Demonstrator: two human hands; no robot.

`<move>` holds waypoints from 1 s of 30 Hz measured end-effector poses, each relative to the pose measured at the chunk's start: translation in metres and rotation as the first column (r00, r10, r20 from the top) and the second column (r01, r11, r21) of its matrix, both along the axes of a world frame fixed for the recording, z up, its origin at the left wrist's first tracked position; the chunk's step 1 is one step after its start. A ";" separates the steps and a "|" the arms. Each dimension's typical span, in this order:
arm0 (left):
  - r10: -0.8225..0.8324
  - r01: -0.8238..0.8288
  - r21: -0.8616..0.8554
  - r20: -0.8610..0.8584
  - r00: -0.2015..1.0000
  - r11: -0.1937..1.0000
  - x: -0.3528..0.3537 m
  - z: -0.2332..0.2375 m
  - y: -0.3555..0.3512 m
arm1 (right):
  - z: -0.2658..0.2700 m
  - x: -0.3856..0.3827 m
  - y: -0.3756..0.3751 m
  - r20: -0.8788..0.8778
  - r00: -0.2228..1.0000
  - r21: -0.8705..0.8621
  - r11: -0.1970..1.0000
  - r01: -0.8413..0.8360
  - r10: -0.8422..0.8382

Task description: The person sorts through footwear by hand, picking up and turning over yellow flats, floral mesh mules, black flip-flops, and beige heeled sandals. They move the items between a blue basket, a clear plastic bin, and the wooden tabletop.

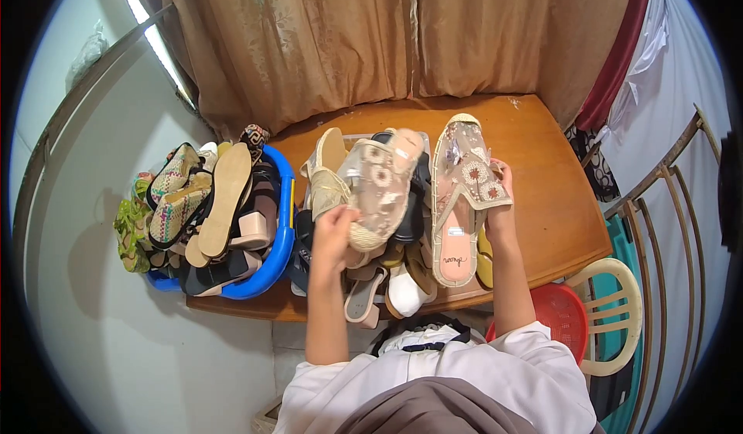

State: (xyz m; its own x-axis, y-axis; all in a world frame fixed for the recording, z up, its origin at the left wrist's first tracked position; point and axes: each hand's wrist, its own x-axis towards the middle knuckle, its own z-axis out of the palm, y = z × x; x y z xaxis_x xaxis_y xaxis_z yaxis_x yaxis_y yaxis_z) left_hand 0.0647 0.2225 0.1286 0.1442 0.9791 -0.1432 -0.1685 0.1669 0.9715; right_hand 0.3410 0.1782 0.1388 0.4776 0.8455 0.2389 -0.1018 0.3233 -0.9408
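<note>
A brown wooden tabletop fills the middle of the view, with tan curtains behind its far edge. A blue basket heaped with sandals and flats sits at the tabletop's left edge, reaching the front left corner. A loose pile of shoes lies along the front edge, just beside the basket. Over that pile I hold two beige lace slip-ons. The left slip-on is tilted, and the right slip-on runs lengthwise, insole up. My left hand is closed on the left slip-on's near end. My right hand grips the right slip-on's outer side.
</note>
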 end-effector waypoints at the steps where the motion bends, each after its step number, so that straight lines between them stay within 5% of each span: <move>1: 0.019 -0.018 -0.007 0.078 0.997 1.000 -0.011 0.011 -0.005 | 0.001 0.000 0.000 0.002 1.000 0.002 1.000 0.000 0.000; 4: 0.197 -0.214 0.045 0.246 0.949 0.976 -0.032 0.052 -0.025 | -0.005 0.000 0.007 0.020 1.000 -0.002 1.000 0.006 -0.006; 10: 0.327 -0.402 0.136 0.381 0.865 0.906 -0.055 0.075 -0.040 | -0.023 -0.042 0.040 0.000 0.968 -0.129 0.960 -0.247 0.249; 12: 0.316 -0.388 0.122 0.389 0.865 0.914 -0.056 0.068 -0.039 | -0.032 -0.054 0.048 0.165 0.918 -0.287 0.908 -0.305 0.360; 14: 0.331 -0.391 0.063 0.419 0.845 0.918 -0.051 0.065 -0.041 | -0.036 -0.062 0.047 0.505 0.796 -0.314 0.930 -0.191 0.334; 18: 0.211 -0.249 0.057 0.376 0.902 0.967 -0.044 0.066 -0.042 | 0.003 -0.051 0.023 0.621 0.597 -0.474 0.850 -0.231 0.509; 25: 0.088 -0.143 0.274 0.207 0.974 0.951 -0.033 0.073 -0.024 | 0.091 -0.024 -0.013 0.769 0.632 0.008 0.988 -0.157 0.094; 30: -0.122 0.136 0.354 -0.062 0.991 0.925 -0.025 0.105 -0.006 | 0.124 -0.022 -0.012 0.956 0.277 0.151 0.974 -0.172 -0.099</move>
